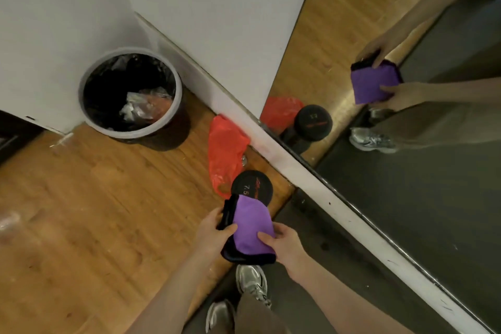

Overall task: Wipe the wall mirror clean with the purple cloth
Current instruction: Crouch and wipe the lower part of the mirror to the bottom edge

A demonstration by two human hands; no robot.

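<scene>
Both hands, left hand [210, 233] and right hand [284, 247], pinch the folded purple cloth [250, 228], fingers clamped on its edges; prep step, next lift it to the wall mirror [406, 144].

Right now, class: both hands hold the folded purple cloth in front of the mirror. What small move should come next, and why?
Probably lift the purple cloth towards the mirror: left hand and right hand grip it folded, away from the glass.

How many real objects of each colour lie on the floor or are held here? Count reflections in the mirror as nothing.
Purple: 1, the cloth held in both hands
Red: 1, the plastic bag
Black: 1, the dumbbell
Grey: 1, the waste bin
Total: 4
</scene>
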